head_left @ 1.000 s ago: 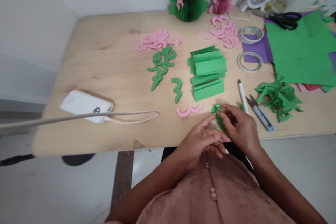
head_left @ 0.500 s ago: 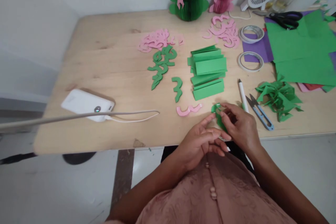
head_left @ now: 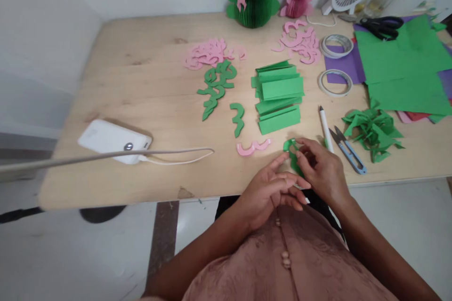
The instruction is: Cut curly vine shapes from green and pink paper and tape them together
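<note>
Near the table's front edge, my right hand (head_left: 324, 168) pinches a small curved green paper cutout (head_left: 289, 144) between thumb and fingers. My left hand (head_left: 271, 193) is beside it with fingers spread; one fingertip reaches the cutout's lower left side. The palms partly hide the lower part of the cutout. Just left of the hands lies a wavy pink paper strip (head_left: 253, 147), and above that a wavy green paper piece (head_left: 238, 119). A white pen (head_left: 325, 127) and blue thread snips (head_left: 349, 151) lie right of my right hand.
Folded green paper strips (head_left: 280, 89) lie mid-table, with green cutouts (head_left: 217, 85) and pink cutouts (head_left: 208, 52) to their left. Tape rolls (head_left: 336, 94), green scraps (head_left: 376, 131) and black scissors (head_left: 383, 27) are on the right. A power bank (head_left: 115, 141) with a cable sits left.
The view has shifted very slightly. Both hands and the green cutout stay in nearly the same place and pose.
</note>
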Tool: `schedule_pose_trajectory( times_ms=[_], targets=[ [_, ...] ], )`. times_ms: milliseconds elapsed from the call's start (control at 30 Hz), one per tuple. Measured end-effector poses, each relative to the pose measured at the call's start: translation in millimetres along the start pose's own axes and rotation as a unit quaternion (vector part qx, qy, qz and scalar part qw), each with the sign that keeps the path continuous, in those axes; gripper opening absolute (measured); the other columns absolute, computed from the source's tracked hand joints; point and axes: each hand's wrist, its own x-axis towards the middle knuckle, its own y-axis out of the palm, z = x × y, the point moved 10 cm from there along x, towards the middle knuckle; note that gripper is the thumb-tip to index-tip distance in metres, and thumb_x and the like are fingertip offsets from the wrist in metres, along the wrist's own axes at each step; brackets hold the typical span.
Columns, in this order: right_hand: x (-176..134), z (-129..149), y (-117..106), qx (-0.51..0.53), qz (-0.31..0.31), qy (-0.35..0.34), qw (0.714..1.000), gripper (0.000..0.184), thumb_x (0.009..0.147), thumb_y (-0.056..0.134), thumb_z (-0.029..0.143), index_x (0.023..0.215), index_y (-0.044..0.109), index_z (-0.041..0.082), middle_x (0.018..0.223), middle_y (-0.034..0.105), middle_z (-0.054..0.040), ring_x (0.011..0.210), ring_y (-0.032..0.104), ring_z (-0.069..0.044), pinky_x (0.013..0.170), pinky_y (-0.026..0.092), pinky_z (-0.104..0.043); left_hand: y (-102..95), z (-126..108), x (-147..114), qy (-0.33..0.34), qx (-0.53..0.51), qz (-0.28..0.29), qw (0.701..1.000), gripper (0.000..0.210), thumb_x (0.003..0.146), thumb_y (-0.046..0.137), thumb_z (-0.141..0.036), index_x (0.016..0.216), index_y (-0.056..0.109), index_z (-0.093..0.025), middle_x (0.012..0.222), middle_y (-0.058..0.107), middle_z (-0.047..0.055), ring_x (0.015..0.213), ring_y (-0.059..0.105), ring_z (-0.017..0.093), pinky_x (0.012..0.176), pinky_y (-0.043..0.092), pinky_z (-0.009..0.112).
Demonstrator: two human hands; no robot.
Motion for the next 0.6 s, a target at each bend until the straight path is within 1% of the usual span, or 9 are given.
schedule_pose_trajectory(
  times_ms=[100, 167, 267, 333, 467, 600],
  targets=[
    [-1, 5, -1, -0.020, -0.005, -0.029, 0.999, 0.027, 0.089, 0.053, 0.026, 0.112, 0.064, 0.018, 0.091, 0.072, -0.0048, 0.068, 0.066, -0.017, 0.064, 0.052, -0.029, -0.8, 0, 0, 0.001, 0.002, -0.003, 1.000, 0.074, 0.080, 0.064, -0.018, 0.144, 0.026, -0.019, 0.090, 0.072, 0.008, 0.068, 0.069, 0.016, 0.059, 0.052, 0.025],
    [-1, 10, -2, -0.038, -0.007, -0.058, 0.998, 0.026, 0.091, 0.050, 0.025, 0.113, 0.063, 0.018, 0.097, 0.071, -0.0070, 0.073, 0.067, -0.018, 0.067, 0.052, -0.031, -1.2, 0, 0, 0.001, 0.003, -0.005, 1.000, 0.073, 0.080, 0.064, -0.017, 0.144, 0.027, -0.019, 0.090, 0.072, 0.008, 0.068, 0.069, 0.017, 0.059, 0.052, 0.025],
    [-2, 19, 0, -0.053, 0.011, -0.101, 0.993, 0.027, 0.092, 0.046, 0.020, 0.114, 0.062, 0.017, 0.104, 0.069, -0.0095, 0.087, 0.067, -0.021, 0.075, 0.052, -0.033, -1.2, 0, 0, 0.001, 0.002, -0.004, 1.000, 0.071, 0.080, 0.064, -0.017, 0.142, 0.031, -0.019, 0.090, 0.072, 0.008, 0.068, 0.069, 0.017, 0.059, 0.052, 0.025],
    [-2, 23, 2, -0.053, 0.028, -0.122, 0.991, 0.027, 0.092, 0.044, 0.015, 0.111, 0.062, 0.016, 0.104, 0.069, -0.0099, 0.094, 0.066, -0.022, 0.080, 0.051, -0.033, -1.5, -1, 0, 0.003, 0.000, -0.004, 1.000, 0.069, 0.080, 0.064, -0.017, 0.141, 0.032, -0.019, 0.090, 0.072, 0.009, 0.067, 0.069, 0.017, 0.059, 0.053, 0.025],
    [-2, 25, 6, -0.060, 0.058, -0.130, 0.988, 0.025, 0.091, 0.044, 0.012, 0.103, 0.065, 0.015, 0.101, 0.068, -0.0106, 0.092, 0.066, -0.022, 0.077, 0.052, -0.033, -2.3, 0, 1, 0.001, 0.000, -0.004, 1.000, 0.066, 0.080, 0.065, -0.018, 0.140, 0.035, -0.019, 0.091, 0.072, 0.009, 0.068, 0.069, 0.016, 0.059, 0.053, 0.024],
    [0, 25, 6, -0.064, 0.058, -0.127, 0.988, 0.023, 0.091, 0.045, 0.015, 0.101, 0.066, 0.014, 0.098, 0.068, -0.0109, 0.089, 0.066, -0.023, 0.077, 0.052, -0.034, -3.0, -1, 1, 0.002, 0.000, -0.004, 1.000, 0.066, 0.081, 0.065, -0.020, 0.140, 0.035, -0.019, 0.089, 0.072, 0.009, 0.067, 0.069, 0.016, 0.058, 0.053, 0.025]
  ],
)
